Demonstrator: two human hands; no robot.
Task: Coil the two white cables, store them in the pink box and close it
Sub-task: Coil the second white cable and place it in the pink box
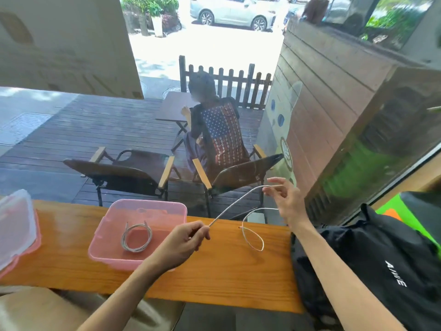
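Note:
An open pink box rests on the wooden counter, left of centre. Inside it lies one white cable wound into a coil. The second white cable runs through the air between my hands. My left hand pinches one end just right of the box. My right hand, raised above the counter's far edge, holds the cable at a bend. From there the cable drops and forms a loose loop on the counter. The box's lid lies at the far left.
A black bag covers the counter's right end, under my right forearm. A window pane stands directly behind the counter. Beyond it are folding chairs and a seated person on a deck.

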